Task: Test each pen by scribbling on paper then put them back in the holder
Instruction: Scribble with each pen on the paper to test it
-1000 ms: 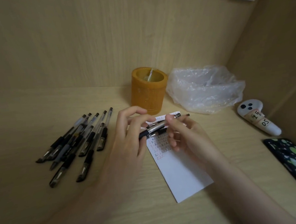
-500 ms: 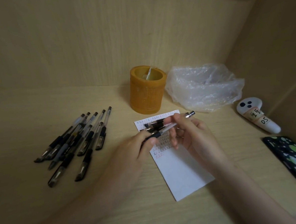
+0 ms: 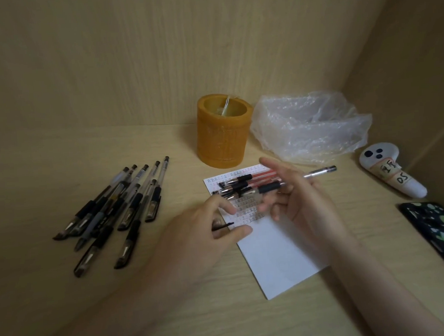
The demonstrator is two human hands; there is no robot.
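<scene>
The right hand (image 3: pixel 299 197) now grips one clear pen (image 3: pixel 317 173) alone, its black-capped end pointing right towards the plastic bag (image 3: pixel 309 126); half a second ago both hands were closed together over the same bundle. The left hand (image 3: pixel 206 228) has pulled back towards the person and pinches a small black pen cap (image 3: pixel 222 225) between thumb and fingers (the cap is thin and partly hidden, so its shape is hard to read). Between the two hands, three pens with red barrels and black grips (image 3: pixel 248 184) lie across the top of the paper (image 3: pixel 275 255), tips pointing left; whether the right hand's fingers also touch them I cannot tell. The paper lies flat on the bench (image 3: pixel 67 294) as before, its upper part covered in rows of red and black scribbles, its lower part blank.

The orange holder (image 3: pixel 224 134) stands upright behind the paper, in the same spot, just beside the plastic bag. The loose group of black pens (image 3: pixel 114 213) lies unmoved on the bench to the left, well apart from the hands. At the right edge, a white controller (image 3: pixel 390 175) with handwritten labels and a dark patterned phone (image 3: pixel 438 232) stay where they were
</scene>
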